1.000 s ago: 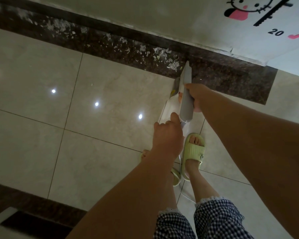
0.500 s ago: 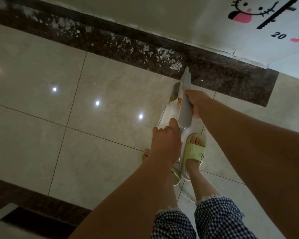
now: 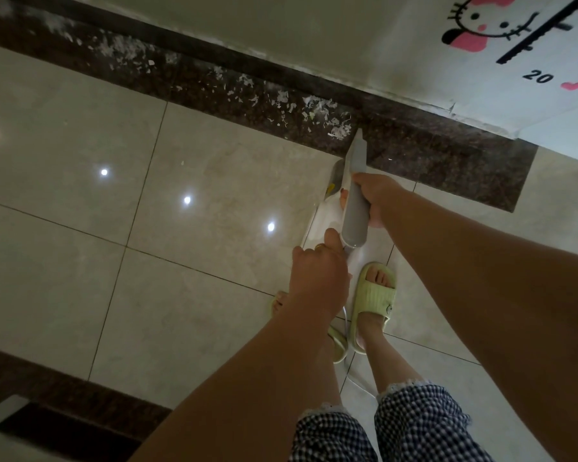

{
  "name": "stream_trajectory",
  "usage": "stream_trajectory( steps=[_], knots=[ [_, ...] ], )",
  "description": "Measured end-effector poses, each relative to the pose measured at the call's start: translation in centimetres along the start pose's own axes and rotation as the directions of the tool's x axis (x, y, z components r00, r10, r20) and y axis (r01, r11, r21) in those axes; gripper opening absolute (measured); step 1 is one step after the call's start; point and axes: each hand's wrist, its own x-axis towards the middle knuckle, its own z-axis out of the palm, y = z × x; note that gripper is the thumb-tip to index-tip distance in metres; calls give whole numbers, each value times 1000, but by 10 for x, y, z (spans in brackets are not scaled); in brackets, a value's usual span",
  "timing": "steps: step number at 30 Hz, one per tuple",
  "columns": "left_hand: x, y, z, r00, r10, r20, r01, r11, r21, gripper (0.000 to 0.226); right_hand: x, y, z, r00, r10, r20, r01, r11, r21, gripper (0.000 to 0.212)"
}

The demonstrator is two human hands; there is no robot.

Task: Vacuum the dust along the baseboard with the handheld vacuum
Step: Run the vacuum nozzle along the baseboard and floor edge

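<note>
Both hands grip the handheld vacuum (image 3: pixel 356 198): right hand (image 3: pixel 379 198) mid-body, left hand (image 3: pixel 317 271) at its rear; nozzle touches paper scraps (image 3: pixel 339 130) on the dark floor border (image 3: pixel 431 155).

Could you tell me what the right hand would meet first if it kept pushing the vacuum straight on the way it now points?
Probably the dark floor border, just right of the white scraps. The right hand aims the vacuum nozzle there; beyond lies the baseboard. Depth is uncertain.

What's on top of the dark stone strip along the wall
White dust scraps lie scattered on the dark strip, thickest beside the vacuum nozzle. The nozzle tip covers a small patch, so anything beneath it is hidden.
</note>
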Motion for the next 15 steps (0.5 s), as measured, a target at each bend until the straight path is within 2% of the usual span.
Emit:
stream_trajectory(
  steps=[15],
  knots=[
    [28, 2, -6, 999, -26, -27, 24, 996, -84, 53, 10, -29, 10, 1000, -2, -15, 1, 998, -70, 17]
  ],
)
